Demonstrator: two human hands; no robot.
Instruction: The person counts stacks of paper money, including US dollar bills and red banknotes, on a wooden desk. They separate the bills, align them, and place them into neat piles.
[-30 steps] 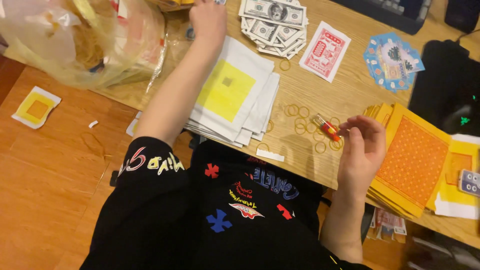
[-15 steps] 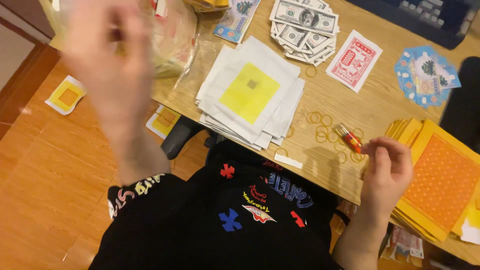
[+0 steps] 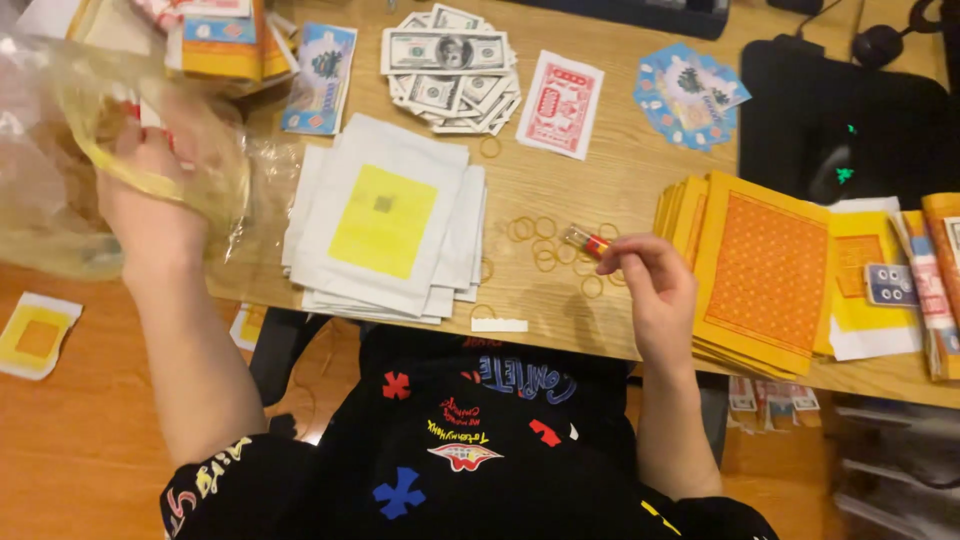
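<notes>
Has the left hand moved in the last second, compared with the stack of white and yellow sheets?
Yes. The left hand has swung from above the sheet stack out to its left, and now reaches into the clear plastic bag.

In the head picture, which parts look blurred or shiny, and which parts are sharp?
Head view: the left hand inside the clear plastic bag is slightly soft, and the bag shows pale glare; the right hand, its small red-tipped object, and the white paper stack are sharp under warm, even light.

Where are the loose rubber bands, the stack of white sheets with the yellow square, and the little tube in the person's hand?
rubber bands (image 3: pixel 545 243), head view, on one ring's edge.
white sheets (image 3: pixel 385 222), head view, on the yellow square.
small tube (image 3: pixel 585 241), head view, on its clear end beyond the fingers.
</notes>
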